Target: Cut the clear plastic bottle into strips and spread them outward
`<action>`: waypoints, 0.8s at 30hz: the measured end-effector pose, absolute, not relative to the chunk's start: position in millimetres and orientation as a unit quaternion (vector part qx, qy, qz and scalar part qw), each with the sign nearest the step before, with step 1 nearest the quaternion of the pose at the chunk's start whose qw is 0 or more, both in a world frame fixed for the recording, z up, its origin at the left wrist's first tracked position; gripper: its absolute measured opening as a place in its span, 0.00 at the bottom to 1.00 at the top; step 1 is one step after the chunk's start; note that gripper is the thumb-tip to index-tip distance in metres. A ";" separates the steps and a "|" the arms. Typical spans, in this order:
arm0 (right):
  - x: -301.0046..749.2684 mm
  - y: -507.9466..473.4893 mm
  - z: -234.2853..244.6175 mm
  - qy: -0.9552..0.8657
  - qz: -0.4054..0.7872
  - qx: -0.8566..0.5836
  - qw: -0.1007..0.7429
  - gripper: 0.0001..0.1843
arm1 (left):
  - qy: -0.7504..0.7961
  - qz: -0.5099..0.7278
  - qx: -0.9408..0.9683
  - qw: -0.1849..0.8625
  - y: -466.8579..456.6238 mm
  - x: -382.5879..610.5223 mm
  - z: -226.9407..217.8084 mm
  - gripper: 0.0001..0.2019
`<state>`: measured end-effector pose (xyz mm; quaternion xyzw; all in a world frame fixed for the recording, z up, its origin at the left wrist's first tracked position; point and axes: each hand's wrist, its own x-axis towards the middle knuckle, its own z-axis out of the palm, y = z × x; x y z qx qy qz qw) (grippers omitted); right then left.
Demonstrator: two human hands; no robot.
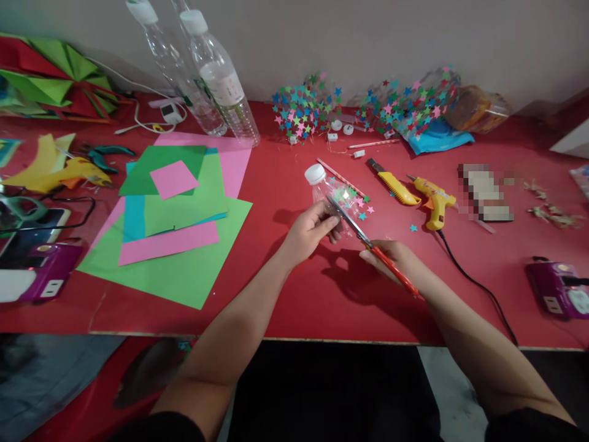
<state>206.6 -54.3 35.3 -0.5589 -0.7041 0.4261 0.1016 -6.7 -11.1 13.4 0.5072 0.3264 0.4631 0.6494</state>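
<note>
My left hand (309, 231) is closed on the cut top of a clear plastic bottle (321, 191), whose white cap (315, 174) points up and away from me. My right hand (391, 261) grips red-handled scissors (391, 268). Their metal blades reach to the plastic beside my left fingers; whether they bite into it I cannot tell. Just behind the bottle piece lie a pink-and-white striped straw (338, 176) and several small star cutouts (362, 216).
Right of my hands lie a yellow utility knife (394, 182) and a corded yellow glue gun (433, 201). Coloured paper sheets (184, 276) are stacked to the left. Tall plastic bottles (225, 86) stand behind them. Star-covered clear pieces (304, 110) line the wall.
</note>
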 end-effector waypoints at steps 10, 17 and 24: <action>203.4 -58.4 35.2 -0.677 0.460 -0.565 0.107 0.26 | 0.338 0.447 0.524 0.641 -13.5 -6.1 17.8 0.10; 202.7 -58.3 39.8 -0.678 0.469 -0.555 0.112 0.26 | 0.342 0.416 0.523 0.661 -19.0 0.0 17.6 0.06; 203.5 -58.3 36.7 -0.674 0.457 -0.569 0.112 0.28 | 0.334 0.423 0.521 0.662 -18.4 -0.4 17.4 0.08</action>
